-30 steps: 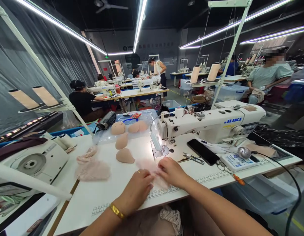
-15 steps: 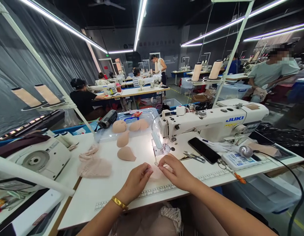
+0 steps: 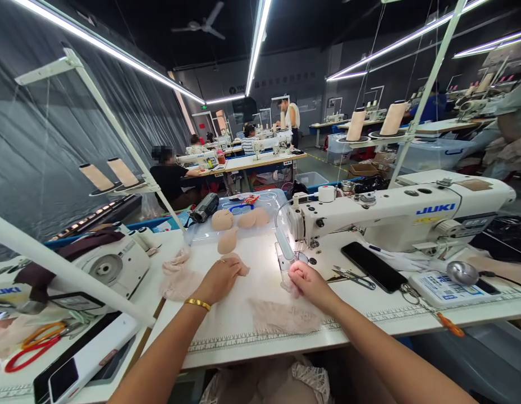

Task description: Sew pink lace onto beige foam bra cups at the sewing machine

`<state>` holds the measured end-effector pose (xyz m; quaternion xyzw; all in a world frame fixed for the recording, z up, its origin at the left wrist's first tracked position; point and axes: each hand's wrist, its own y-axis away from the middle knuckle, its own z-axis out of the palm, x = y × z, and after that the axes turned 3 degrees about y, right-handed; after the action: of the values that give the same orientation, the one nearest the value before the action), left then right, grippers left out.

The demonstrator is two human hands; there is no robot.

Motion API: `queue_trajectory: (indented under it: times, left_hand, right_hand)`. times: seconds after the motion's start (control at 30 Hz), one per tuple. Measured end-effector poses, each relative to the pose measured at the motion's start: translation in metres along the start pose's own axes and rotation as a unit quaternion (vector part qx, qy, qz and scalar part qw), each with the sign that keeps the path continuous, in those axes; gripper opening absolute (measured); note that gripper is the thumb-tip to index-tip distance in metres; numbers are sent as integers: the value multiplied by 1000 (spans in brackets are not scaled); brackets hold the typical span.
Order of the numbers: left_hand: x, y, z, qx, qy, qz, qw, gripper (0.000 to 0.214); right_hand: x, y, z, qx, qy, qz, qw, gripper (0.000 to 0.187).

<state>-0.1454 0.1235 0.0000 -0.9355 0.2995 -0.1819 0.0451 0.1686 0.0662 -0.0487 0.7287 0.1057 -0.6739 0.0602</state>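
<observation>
Your left hand (image 3: 219,280) partly covers a beige cup (image 3: 243,268) on the table (image 3: 223,321), lower centre-left; I cannot tell whether its grip has closed. Your right hand (image 3: 310,283) pinches sheer fabric (image 3: 287,287), lower centre-right.

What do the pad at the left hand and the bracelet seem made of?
Pad: probably foam, perhaps cloth-faced; matte, beige, smooth where it shows. Bracelet: likely metal, polished and gold-coloured, with bright glints; solid or plated, can't tell.
</observation>
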Motion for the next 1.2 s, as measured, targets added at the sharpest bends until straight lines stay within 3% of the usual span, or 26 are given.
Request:
queue_trajectory:
  times: [0.13,0.27,0.37,0.47,0.53,0.6,0.7,0.8,0.87,0.93,1.0,1.03,1.1,1.13,1.2]
  left_hand:
    - [-7,-3,10,-4,-39,26,999,23]
    - [-1,-11,4,17,-47,40,998,20]
    - [18,-17,-9,79,-40,22,996,24]
    - [55,-19,-14,141,-22,-17,990,31]
    - [86,-18,-10,116,13,-20,993,26]
    - [113,-15,-1,35,88,-27,995,22]
    - [137,-11,15,-44,168,-66,982,22]
    - [139,-9,25,-58,184,-81,978,20]
    - [135,-9,25,-26,180,-50,982,26]
    - [131,-11,20,9,176,5,984,48]
    - [127,-13,12,-17,190,40,981,66]
    - [125,-15,8,-57,204,40,977,64]
    - [122,-17,0,-125,216,18,968,41]
    - [120,-18,-3,-132,210,5,969,26]
    - [115,-17,-8,-72,174,1,982,7]
  right_hand:
    - [-2,2,0,7,-12,5,1000,27]
    - [-3,1,0,7,-25,2,1000,30]
    - [-1,0,0,15,-33,-9,999,34]
    - [0,0,-1,32,-34,-25,999,37]
    - [-1,0,-2,44,-35,-35,998,38]
    - [-3,2,-4,48,-40,-46,997,40]
    - [-10,8,-5,33,-48,-58,997,38]
    - [-21,17,-4,17,-12,-76,997,25]
    - [-28,23,-4,18,48,-96,994,23]
    - [-36,29,-4,12,105,-117,987,24]
    - [-44,33,-6,-5,140,-145,979,26]
    - [-49,34,-8,-12,153,-165,974,26]
    - [-59,36,-9,5,187,-228,956,22]
    - [-64,37,-9,29,209,-270,939,19]
    - [-73,38,-7,90,249,-354,897,17]
